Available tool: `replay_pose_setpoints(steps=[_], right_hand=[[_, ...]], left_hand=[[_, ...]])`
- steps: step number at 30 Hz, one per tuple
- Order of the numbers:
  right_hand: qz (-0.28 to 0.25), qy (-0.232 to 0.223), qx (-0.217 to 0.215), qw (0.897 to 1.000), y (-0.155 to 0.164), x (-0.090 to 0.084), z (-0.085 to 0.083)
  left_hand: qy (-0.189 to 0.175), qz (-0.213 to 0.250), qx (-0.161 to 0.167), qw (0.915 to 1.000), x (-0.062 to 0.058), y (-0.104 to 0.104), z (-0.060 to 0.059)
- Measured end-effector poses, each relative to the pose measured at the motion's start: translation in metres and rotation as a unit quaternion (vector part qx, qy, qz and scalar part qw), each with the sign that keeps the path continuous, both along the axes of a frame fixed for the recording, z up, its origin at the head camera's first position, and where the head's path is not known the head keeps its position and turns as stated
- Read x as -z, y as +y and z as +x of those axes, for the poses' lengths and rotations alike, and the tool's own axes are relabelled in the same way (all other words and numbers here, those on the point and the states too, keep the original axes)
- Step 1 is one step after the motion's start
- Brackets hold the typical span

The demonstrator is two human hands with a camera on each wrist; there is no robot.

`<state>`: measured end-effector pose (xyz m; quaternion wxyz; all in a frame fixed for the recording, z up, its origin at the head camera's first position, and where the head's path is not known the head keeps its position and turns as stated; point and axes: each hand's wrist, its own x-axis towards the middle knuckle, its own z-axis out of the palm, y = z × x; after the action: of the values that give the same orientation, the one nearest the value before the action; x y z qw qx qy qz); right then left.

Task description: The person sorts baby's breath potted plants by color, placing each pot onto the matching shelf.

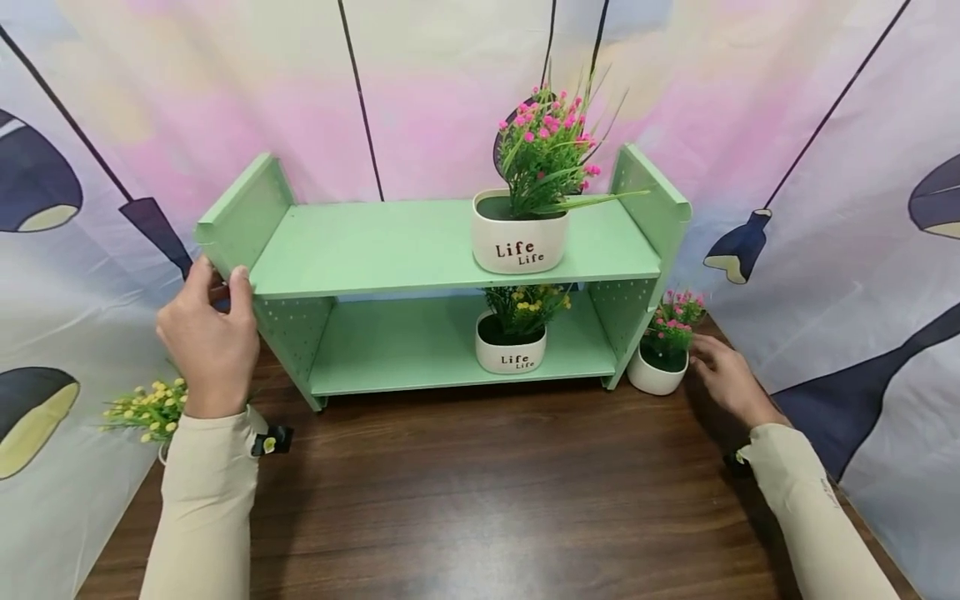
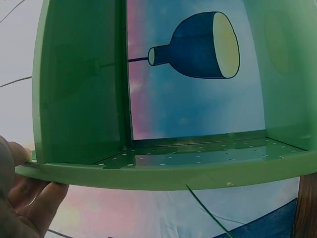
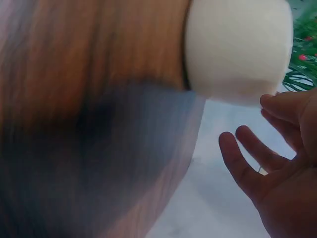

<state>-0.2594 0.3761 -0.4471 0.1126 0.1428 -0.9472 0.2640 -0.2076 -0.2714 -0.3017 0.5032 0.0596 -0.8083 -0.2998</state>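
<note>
Green shelf (image 1: pixel 375 246) pinched in my left fingers (image 1: pixel 198 285) at nine o'clock, I should steady it, spread right fingers (image 3: pixel 237 161) gentle beside the four-o'clock pot (image 1: pixel 656 377).

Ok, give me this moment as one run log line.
left hand: grips shelf | right hand: at side pot, contact unclear | side pot: right of shelf | upper pot: on shelf, pink-flowered | lower pot: on shelf, yellow-flowered

The shelf (image 1: pixel 375 246) is showing pale green with light-dotted sides (image 1: pixel 294 332). Two pots (image 1: pixel 520 237) are showing white with dark-red lettering (image 1: pixel 515 250), under pink flowers (image 1: pixel 552 123) and yellow flowers (image 1: pixel 534 305). The right-hand pot (image 1: pixel 655 377) is showing white too, the mostly hidden left-hand pot (image 1: pixel 162 453) apparently so. Navy-and-yellow lamps (image 1: pixel 737 247) are patterning the pastel backdrop (image 1: pixel 442 108).
</note>
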Motion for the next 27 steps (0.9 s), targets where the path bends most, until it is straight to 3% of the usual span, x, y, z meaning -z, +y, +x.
replay_pose_setpoints(steps=[4,13,17,23,27], right_hand=[[0.030,0.007,-0.019,0.999,0.000,0.003,-0.001],[0.075,0.086,-0.011,0.993,0.001,0.009,0.019],[0.057,0.104,-0.009,0.993,0.000,0.010,0.026],[-0.004,0.088,0.018,0.996,-0.005,0.007,0.034],[-0.010,0.075,0.034,0.997,-0.011,0.009,0.041]], left_hand=[[-0.004,0.002,-0.002,1.0000,0.001,-0.001,0.002],[-0.004,0.003,0.005,1.0000,0.000,0.004,-0.001],[-0.006,0.009,-0.004,0.9999,0.000,0.002,-0.001],[-0.002,0.021,-0.021,0.9995,0.001,-0.001,-0.001],[-0.005,0.023,-0.031,0.9993,0.001,-0.001,-0.001]])
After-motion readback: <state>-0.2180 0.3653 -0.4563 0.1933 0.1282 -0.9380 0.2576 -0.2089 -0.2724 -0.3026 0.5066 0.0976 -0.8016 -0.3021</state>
